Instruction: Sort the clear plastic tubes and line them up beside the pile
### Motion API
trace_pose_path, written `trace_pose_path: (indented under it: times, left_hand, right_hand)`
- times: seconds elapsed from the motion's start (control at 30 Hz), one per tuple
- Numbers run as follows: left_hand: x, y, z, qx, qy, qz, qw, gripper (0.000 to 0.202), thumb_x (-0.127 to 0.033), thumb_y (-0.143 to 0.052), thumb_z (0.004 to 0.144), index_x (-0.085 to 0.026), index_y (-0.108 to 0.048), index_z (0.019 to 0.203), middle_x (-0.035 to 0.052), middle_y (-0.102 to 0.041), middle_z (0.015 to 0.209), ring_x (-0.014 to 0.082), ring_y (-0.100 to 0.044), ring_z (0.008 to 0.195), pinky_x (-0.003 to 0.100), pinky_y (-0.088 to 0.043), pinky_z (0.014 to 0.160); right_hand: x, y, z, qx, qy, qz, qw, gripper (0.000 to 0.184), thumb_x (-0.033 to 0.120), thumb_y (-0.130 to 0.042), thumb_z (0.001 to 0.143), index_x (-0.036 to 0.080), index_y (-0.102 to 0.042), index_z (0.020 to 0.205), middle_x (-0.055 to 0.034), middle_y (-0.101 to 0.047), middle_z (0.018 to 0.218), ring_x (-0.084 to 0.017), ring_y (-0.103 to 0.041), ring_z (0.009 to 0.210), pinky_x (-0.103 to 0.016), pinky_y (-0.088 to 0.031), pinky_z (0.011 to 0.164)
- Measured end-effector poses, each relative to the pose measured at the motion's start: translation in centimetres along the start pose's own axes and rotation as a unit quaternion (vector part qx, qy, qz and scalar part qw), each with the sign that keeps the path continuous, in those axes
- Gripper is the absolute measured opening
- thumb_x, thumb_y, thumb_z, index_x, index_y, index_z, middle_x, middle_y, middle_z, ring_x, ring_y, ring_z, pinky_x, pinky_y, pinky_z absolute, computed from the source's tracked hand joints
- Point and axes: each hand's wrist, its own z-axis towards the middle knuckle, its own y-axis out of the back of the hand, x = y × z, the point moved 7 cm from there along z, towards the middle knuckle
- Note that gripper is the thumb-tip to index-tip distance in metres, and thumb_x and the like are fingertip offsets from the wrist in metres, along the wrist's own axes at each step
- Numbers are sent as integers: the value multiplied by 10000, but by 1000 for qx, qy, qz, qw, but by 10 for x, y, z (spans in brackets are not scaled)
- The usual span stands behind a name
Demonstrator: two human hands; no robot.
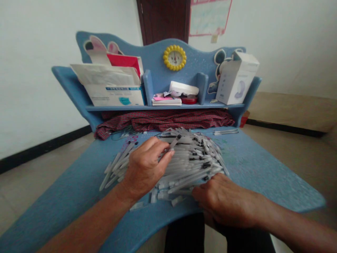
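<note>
Head view, left hand: my left hand (pixel 143 168) lies on top of the pile of tubes (pixel 192 160). Its grip is pinched on one tube (pixel 173 143) whose dark tip points away from me.
Head view, right hand: my right hand (pixel 218 196) sits at the pile's near edge with its fingers tucked in among the tubes. I cannot tell whether that grip is clamped on anything.
Where the tubes are: they are heaped mid-counter (pixel 252 165) and fan out leftward past my left wrist. A few short pieces lie loose by the near rim.
Doing it well: I'd draw the pinched tube out along its own length so its neighbours aren't dragged. I'd use the right hand as a dam, since pieces could roll off the near rim.
Around: two stray tubes (pixel 225 132) lie apart at the far right. The shelf (pixel 168 107) carries paper packets (pixel 116 91), a red tin (pixel 189 100) and a white box (pixel 237 79), with a yellow clock (pixel 174 58) above.
In the way: the checked cloth (pixel 168 121) bunched under the shelf crowds the pile's far side. Nothing stands between my hands.
</note>
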Motion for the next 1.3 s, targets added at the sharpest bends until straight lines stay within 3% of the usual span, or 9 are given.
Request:
trace_pose_path:
  times: [0.1, 0.37, 0.47, 0.57, 0.7, 0.83, 0.93, 1.07, 1.3]
  left_hand:
    - [-4, 2, 1, 0, -8, 1, 1000, 133, -215, -530, 834, -132, -616, 777, 32, -580, 711, 158, -579, 661, 261, -450, 607]
    - [0, 0, -1, 5, 10, -12, 1000, 96, -199, -562, 811, -126, -619, 786, 18, -563, 704, 141, -552, 645, 250, -424, 604]
    - [5, 1, 1, 8, 61, -60, 996, 71, -200, -588, 785, -153, -608, 736, -11, -549, 673, 122, -534, 618, 237, -415, 602]
    - [17, -1, 0, 18, 167, -160, 973, 89, -221, -631, 746, -171, -597, 681, -40, -537, 608, 106, -513, 566, 220, -404, 564]
    - [34, -8, -7, 1, 317, -369, 874, 107, -242, -685, 709, -171, -615, 749, -41, -589, 593, 98, -517, 532, 200, -386, 503]
    - [41, -16, -12, -14, 393, -519, 759, 120, -197, -706, 696, -153, -608, 748, -12, -641, 621, 81, -520, 513, 173, -345, 441]
    - [42, -19, -14, -15, 421, -584, 694, 110, -169, -708, 691, -150, -611, 740, 2, -659, 646, 89, -565, 556, 157, -366, 445]
    - [46, -18, -16, -38, 448, -616, 647, 144, -165, -738, 664, -151, -612, 734, -3, -651, 664, 100, -606, 608, 149, -400, 454]
    - [50, -18, -20, -56, 474, -617, 626, 208, -174, -774, 616, -155, -602, 732, -11, -654, 645, 98, -618, 594, 139, -420, 460]
  right_hand:
    - [-1, -5, 2, 60, -16, -51, 997, 122, 126, -552, 726, 122, -610, 833, -94, -682, 676, -212, -612, 552, -288, -225, 450]
    - [7, -5, 1, 43, 3, -72, 996, 166, 230, -539, 736, 108, -601, 831, -103, -649, 629, -191, -562, 470, -285, -223, 431]
    - [4, 8, -5, -6, 1, -28, 1000, 140, 194, -503, 730, 126, -583, 823, -64, -622, 605, -146, -505, 459, -274, -236, 443]
    - [-10, 28, -10, -97, -36, 104, 989, 146, 120, -486, 687, 162, -547, 813, 30, -533, 535, -84, -403, 433, -236, -257, 449]
    - [-35, 42, -3, -190, -65, 356, 913, 132, 74, -491, 655, 180, -469, 730, 91, -421, 477, -44, -328, 405, -172, -246, 395]
    - [-54, 38, 18, -227, -68, 569, 788, 148, 211, -576, 706, 183, -435, 742, 42, -569, 537, -61, -458, 361, -165, -343, 355]
    - [-64, 34, 29, -270, -50, 651, 707, 246, 296, -652, 703, 179, -447, 773, -12, -660, 588, -104, -538, 347, -200, -423, 348]
    - [-74, 31, 29, -342, -36, 680, 647, 245, 288, -677, 715, 172, -470, 777, -34, -690, 588, -132, -570, 339, -199, -417, 339]
    - [-77, 31, 26, -380, -36, 697, 607, 223, 270, -687, 720, 186, -490, 781, 20, -618, 431, -161, -580, 361, -233, -435, 403]
